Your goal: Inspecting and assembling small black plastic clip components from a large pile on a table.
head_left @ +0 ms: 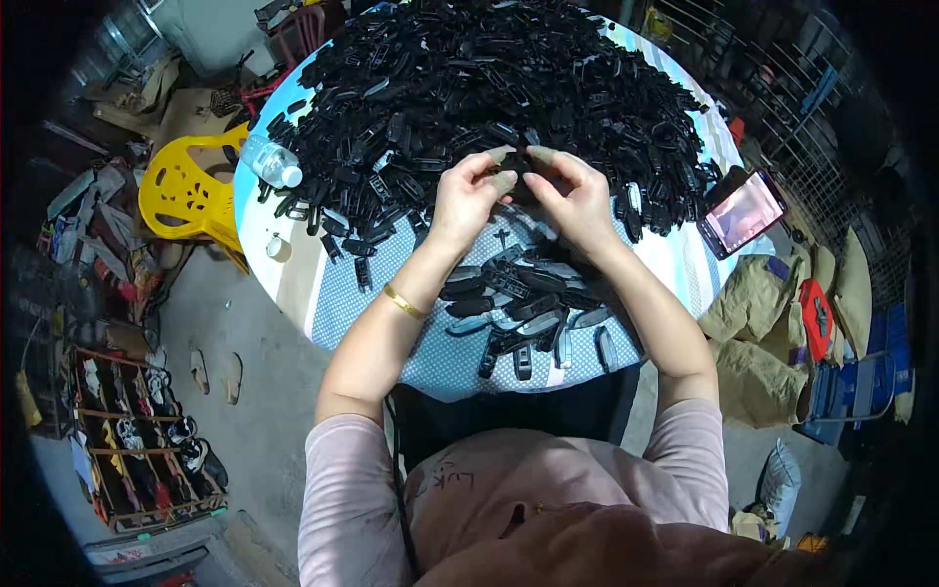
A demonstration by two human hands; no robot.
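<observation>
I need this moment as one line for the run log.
left hand: curled; right hand: curled, close to left; grip: unclear; big pile: beyond hands; small pile: nearer than hands; phone: lit, right of hands

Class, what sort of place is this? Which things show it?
Probably a room at home used as a workspace: the slippers and yellow chair look domestic, while a big heap of black parts covers much of the table.
</observation>
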